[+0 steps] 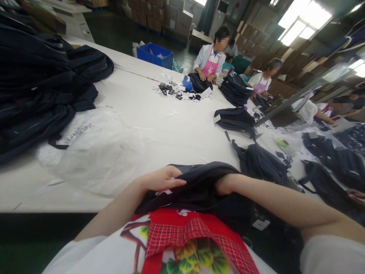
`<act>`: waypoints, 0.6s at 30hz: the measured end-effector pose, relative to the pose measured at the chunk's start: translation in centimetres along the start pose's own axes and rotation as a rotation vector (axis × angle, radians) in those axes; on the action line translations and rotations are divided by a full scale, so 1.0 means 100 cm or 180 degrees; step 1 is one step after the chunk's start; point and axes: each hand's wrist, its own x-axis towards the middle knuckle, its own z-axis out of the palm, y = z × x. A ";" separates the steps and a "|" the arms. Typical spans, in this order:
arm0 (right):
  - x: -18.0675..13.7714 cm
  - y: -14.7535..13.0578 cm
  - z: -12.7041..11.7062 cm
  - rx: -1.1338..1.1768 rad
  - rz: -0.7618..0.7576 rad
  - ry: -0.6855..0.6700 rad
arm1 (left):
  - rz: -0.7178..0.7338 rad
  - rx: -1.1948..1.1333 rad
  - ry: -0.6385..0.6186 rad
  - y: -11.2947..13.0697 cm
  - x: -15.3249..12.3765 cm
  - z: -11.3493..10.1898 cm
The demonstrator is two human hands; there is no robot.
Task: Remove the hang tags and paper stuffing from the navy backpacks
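A dark navy backpack (pixel 199 179) lies at the near edge of the white table (pixel 159 125), against my red apron. My left hand (pixel 161 179) rests on its left side, fingers closed over the edge of the opening. My right hand is pushed inside the bag; only the wrist (pixel 225 184) shows, the fingers are hidden by the fabric.
A crumpled clear plastic bag (pixel 94 152) lies left of centre. A big heap of dark bags (pixel 37 87) fills the far left. More backpacks (pixel 262 163) lie to the right. Other people sit at the far side with loose tags (pixel 178 92) and a blue crate (pixel 155 54).
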 end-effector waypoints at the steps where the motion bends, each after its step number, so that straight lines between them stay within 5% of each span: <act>1: -0.005 0.006 -0.017 -0.0060 -0.0140 -0.0351 | -0.0037 -0.0066 -0.0037 -0.002 -0.003 -0.002; 4: -0.018 0.024 -0.072 -0.0092 -0.0696 -0.1099 | -0.0071 -0.0214 -0.0169 -0.009 -0.015 -0.012; 8: -0.021 0.060 -0.104 0.0302 -0.0480 0.0155 | -0.0066 -0.0256 -0.0317 -0.013 -0.033 -0.026; 10: -0.020 0.082 -0.093 0.0818 -0.0254 0.0366 | -0.0161 -0.0256 -0.0373 -0.015 -0.044 -0.034; 13: -0.023 0.100 -0.056 0.1974 -0.0252 -0.0097 | -0.0438 -0.0224 -0.0463 -0.018 -0.061 -0.047; 18: -0.033 0.060 -0.001 0.2528 -0.0474 0.0427 | -0.0431 -0.0106 -0.0107 0.003 -0.059 -0.070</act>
